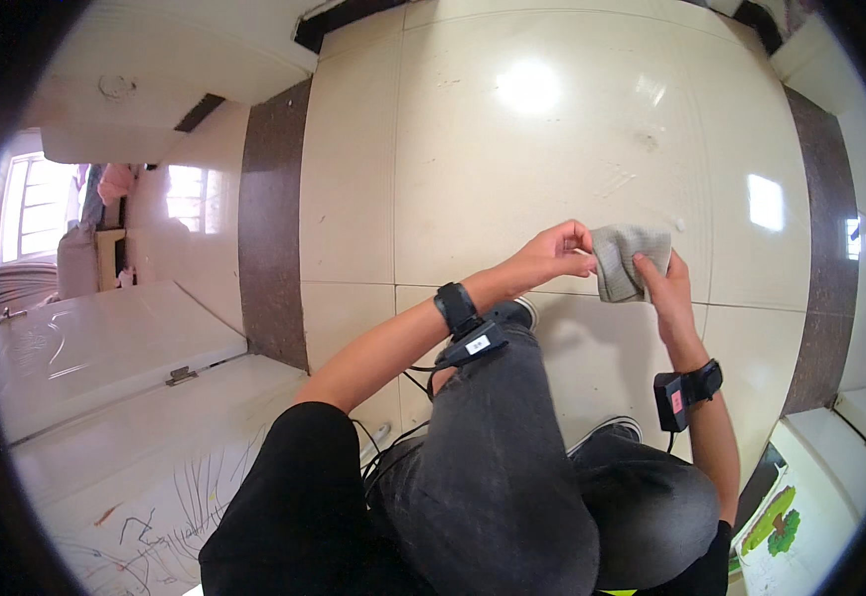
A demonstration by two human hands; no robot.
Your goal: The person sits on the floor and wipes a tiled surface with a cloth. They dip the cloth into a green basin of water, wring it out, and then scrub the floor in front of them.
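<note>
A folded grey-green textured cloth (627,268) is held above the tiled floor (552,171). My right hand (669,287) grips its right side, with the thumb lying on top. At the cloth's left edge is my left hand (568,252), fingers curled and fingertips touching or very close to that edge; whether they pinch it cannot be told. Each wrist wears a black strap with a small black box, and cables run from the left one. Below my hands are my bent knees in dark grey jeans.
Dark brown floor strips (273,223) border the cream tiles on both sides. A white door (113,357) and a scribbled white surface (157,477) stand at left. At lower right is a white panel with a green picture (772,521). My shoes rest on the floor.
</note>
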